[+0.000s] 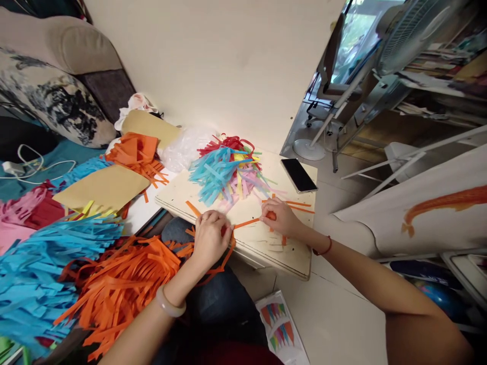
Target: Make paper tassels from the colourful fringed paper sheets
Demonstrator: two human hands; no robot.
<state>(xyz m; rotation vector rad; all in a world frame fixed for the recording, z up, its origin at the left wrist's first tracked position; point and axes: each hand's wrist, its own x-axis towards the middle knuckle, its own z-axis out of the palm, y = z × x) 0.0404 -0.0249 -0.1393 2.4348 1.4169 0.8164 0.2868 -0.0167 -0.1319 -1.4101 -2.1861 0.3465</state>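
An orange paper strip (246, 223) stretches between my two hands just above the small wooden table (266, 261). My left hand (212, 235) pinches its left end, near the table's front edge, and more orange strip dangles below the fingers. At the other end, my right hand (280, 217) has its fingers closed on the strip. Loose orange pieces (300, 207) lie on the table around the right hand. Beyond the hands sits a heap of cut fringe, with blue strips (213, 175), red strips (228, 144) and pink strips (251, 180).
A black phone (299, 175) lies at the table's right. To my left are piles of orange fringe (125, 284) and blue fringe (41, 274), with tan card (102, 190). Clear plastic (190, 147) rests by the wall. A printed sheet (281, 327) is on the floor.
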